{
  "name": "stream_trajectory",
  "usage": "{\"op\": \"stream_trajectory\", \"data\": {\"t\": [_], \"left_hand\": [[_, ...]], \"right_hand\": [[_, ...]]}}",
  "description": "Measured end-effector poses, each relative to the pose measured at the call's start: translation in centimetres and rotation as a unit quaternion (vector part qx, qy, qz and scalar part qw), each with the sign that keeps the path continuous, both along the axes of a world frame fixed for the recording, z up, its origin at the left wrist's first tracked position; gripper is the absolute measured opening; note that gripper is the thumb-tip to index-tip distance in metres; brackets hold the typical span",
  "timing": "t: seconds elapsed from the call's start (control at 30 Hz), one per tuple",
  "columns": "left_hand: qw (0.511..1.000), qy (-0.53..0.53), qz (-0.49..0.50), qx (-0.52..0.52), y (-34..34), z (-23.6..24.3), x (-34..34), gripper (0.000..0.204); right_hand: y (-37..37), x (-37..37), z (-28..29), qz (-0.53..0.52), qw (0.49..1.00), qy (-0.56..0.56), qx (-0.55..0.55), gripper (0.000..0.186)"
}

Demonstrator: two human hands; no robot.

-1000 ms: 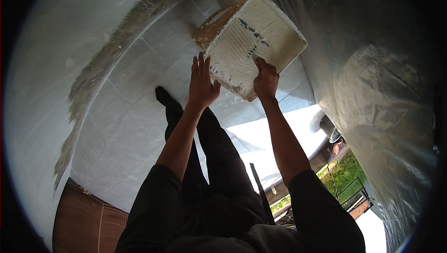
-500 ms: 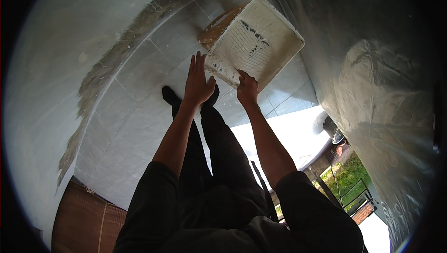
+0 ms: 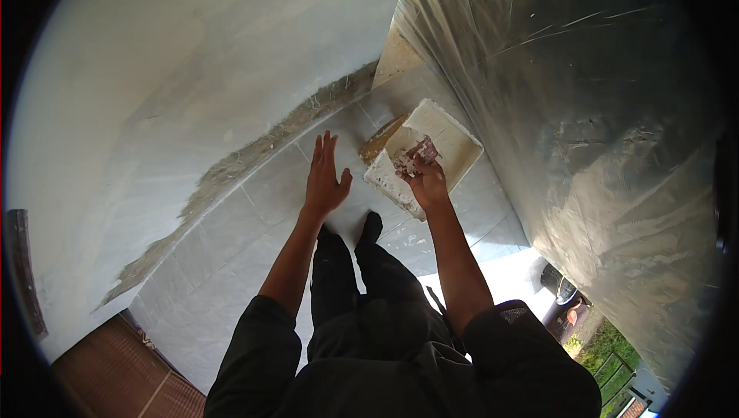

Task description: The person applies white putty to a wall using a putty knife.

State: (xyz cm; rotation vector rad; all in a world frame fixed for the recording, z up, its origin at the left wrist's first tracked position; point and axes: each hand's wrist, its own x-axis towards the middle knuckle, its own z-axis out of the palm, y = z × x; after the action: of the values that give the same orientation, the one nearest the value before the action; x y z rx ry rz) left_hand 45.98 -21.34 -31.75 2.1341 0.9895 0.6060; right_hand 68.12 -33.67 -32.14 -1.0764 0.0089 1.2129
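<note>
Right hand (image 3: 426, 184): thumb and fingers gripping a reddish, paint-smeared tool (image 3: 425, 150) over the paint tray (image 3: 456, 139); contact with the tray cannot be told. Left hand (image 3: 327, 185): open, empty, thumb apart, left of the tray above the tiled floor (image 3: 265, 187).

Handling, my judgement: firm pinch, tool low inside the rim so drips stay in, light pressure, since my left hand steadies nothing.

Orientation: tray's long axis slants from upper right to lower left, toward my feet. Tool's long axis: unclear, my fingers cover part.
</note>
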Motion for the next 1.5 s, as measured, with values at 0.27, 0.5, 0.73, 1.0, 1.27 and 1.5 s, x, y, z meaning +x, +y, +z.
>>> {"op": "stream_trajectory", "data": {"t": [0.27,0.5,0.73,1.0,1.27,1.5], "left_hand": [[0.992,-0.036,0.027,0.12,4.7,11.1,-1.5,0.079],[0.967,-0.047,0.061,0.244,8.4,19.3,-8.0,0.077],[0.943,-0.051,0.072,0.32,11.1,26.0,-19.0,0.072],[0.893,-0.005,0.051,0.448,14.6,32.4,-34.3,0.064],[0.825,0.098,-0.012,0.556,20.0,37.1,-45.7,0.057],[0.801,0.117,-0.03,0.587,22.9,35.9,-46.9,0.052]], "right_hand": [[6.0,-0.8,10.3,0.03,0.992,-0.028,0.118,0.03],[12.0,-6.3,18.0,0.07,0.972,-0.049,0.219,0.034],[17.3,-16.9,25.6,0.113,0.941,-0.064,0.313,0.037],[23.3,-32.7,34.9,0.049,0.883,-0.283,0.372,0.031],[28.6,-41.2,47.5,-0.195,0.548,-0.681,0.445,0.047],[32.4,-41.6,50.1,-0.311,0.373,-0.806,0.338,0.055]]}}
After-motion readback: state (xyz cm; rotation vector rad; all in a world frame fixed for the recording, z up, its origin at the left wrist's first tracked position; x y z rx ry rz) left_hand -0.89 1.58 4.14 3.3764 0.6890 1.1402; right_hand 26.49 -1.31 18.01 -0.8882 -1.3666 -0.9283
